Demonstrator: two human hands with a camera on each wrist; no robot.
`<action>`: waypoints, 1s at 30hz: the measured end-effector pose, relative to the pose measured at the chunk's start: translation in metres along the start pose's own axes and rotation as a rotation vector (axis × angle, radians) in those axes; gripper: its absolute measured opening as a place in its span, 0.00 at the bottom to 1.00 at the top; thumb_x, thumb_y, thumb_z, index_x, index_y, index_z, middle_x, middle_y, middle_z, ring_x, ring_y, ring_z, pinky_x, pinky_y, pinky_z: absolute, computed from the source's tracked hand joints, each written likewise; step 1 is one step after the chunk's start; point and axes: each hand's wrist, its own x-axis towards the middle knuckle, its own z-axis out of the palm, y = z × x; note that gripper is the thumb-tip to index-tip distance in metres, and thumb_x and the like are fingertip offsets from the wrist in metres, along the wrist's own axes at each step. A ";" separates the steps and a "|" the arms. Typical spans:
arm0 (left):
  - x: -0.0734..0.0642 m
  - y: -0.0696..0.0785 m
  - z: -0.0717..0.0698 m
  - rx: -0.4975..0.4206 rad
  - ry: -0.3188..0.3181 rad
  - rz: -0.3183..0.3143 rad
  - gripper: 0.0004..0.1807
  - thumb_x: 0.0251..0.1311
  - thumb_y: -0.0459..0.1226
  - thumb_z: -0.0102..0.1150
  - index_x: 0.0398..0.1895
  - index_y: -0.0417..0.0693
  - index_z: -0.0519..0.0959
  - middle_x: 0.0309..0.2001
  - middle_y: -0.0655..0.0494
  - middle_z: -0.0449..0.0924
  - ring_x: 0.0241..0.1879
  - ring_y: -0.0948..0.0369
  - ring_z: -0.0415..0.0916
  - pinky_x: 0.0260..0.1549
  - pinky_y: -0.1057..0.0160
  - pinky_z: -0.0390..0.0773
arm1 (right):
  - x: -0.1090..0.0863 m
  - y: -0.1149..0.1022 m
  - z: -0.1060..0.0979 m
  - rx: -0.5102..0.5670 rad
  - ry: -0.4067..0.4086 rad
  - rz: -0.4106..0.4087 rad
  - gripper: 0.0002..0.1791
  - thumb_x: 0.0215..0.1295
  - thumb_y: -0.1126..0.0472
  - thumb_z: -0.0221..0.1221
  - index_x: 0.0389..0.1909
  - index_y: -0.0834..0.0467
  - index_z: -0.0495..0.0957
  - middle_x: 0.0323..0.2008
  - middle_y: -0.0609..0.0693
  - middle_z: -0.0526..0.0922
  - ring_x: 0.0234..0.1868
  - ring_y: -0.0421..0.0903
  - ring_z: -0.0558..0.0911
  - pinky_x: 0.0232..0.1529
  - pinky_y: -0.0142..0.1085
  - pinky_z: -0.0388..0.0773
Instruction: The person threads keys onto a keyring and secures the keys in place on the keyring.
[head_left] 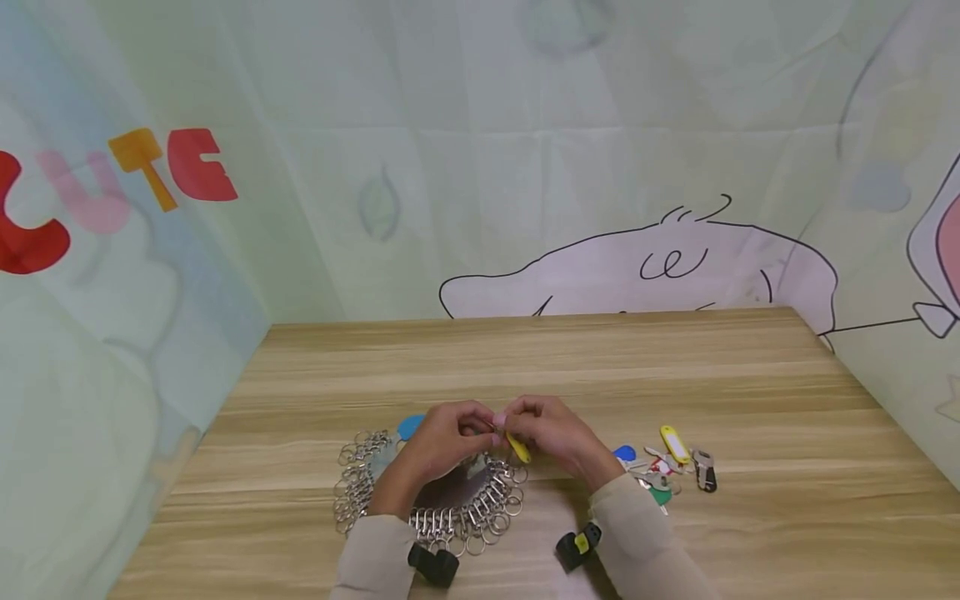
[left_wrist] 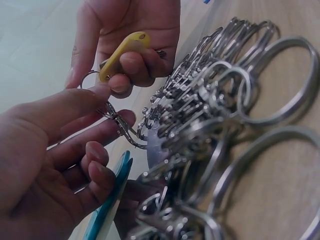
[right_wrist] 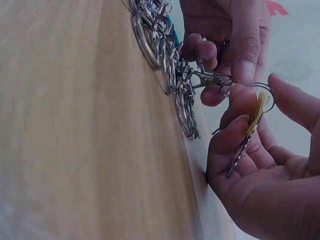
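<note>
Above the far right side of a ring of metal swivel clasps (head_left: 433, 523), both hands work close together. My left hand (head_left: 442, 442) pinches one metal swivel clasp (right_wrist: 210, 79) with its ring, thumb against finger. Held in my right hand (head_left: 553, 429) is a yellow key tag (left_wrist: 125, 52), with a key (right_wrist: 240, 155) beside it among the curled fingers. A thin split ring (right_wrist: 267, 92) runs from the tag toward the left thumb and the clasp's ring. Whether the two rings are linked is hidden by the fingertips.
Right of the hands lies a small pile of keys (head_left: 660, 482) with a yellow tag (head_left: 675, 444), a blue tag (head_left: 624, 452) and a green tag (head_left: 660, 496). A blue rounded piece (head_left: 408, 427) shows behind the left hand. All lie on a wooden table (head_left: 750, 383).
</note>
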 end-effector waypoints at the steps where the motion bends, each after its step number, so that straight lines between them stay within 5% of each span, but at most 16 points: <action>1: 0.000 0.000 0.000 0.000 0.000 0.001 0.10 0.62 0.34 0.68 0.46 0.45 0.84 0.37 0.59 0.86 0.37 0.62 0.82 0.36 0.61 0.81 | 0.000 0.000 0.000 -0.002 -0.004 -0.004 0.12 0.69 0.58 0.63 0.39 0.65 0.80 0.31 0.54 0.83 0.29 0.44 0.76 0.29 0.34 0.70; 30: -0.002 -0.003 -0.003 0.013 -0.046 -0.010 0.13 0.62 0.33 0.68 0.50 0.47 0.85 0.37 0.59 0.84 0.34 0.59 0.78 0.32 0.60 0.79 | -0.001 0.002 -0.002 0.011 -0.037 0.002 0.13 0.70 0.58 0.62 0.41 0.67 0.81 0.32 0.57 0.83 0.30 0.46 0.78 0.30 0.35 0.74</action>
